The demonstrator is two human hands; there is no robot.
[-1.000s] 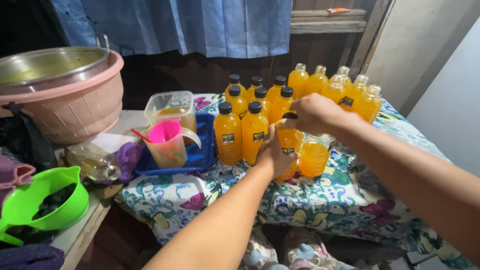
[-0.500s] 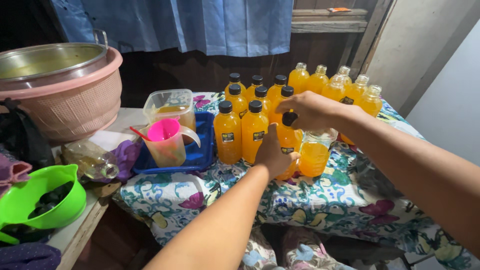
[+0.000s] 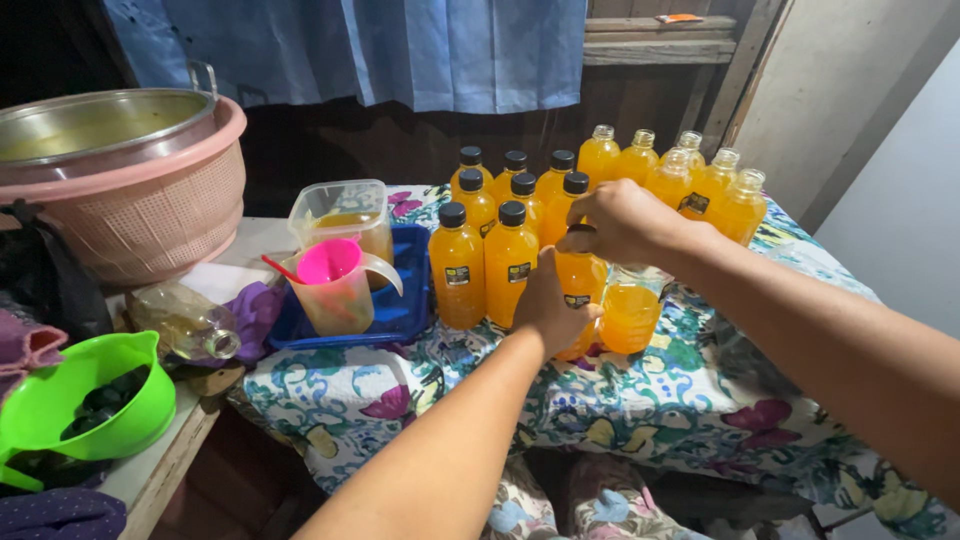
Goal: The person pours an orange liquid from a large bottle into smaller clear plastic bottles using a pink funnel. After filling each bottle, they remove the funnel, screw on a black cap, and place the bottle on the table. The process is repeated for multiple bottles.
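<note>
My left hand (image 3: pixel 545 305) wraps around the body of a bottle of orange juice (image 3: pixel 582 283) standing on the floral tablecloth (image 3: pixel 660 400). My right hand (image 3: pixel 620 222) sits on top of that bottle, fingers closed over its black cap. Just right of it stands an uncapped bottle of juice (image 3: pixel 630 310). Behind are several capped bottles with black lids (image 3: pixel 485 255) and, further right, several bottles without lids (image 3: pixel 700 180).
A pink measuring jug (image 3: pixel 335 285) stands on a blue tray (image 3: pixel 405 310) beside a clear plastic tub (image 3: pixel 340 215). At left are a pink basket holding a metal pot (image 3: pixel 120 180), a green colander (image 3: pixel 90 405) and a lying glass bottle (image 3: pixel 185 325).
My hands stay on the same bottle; the right hand has shifted slightly over the cap. The view has drifted a little.
</note>
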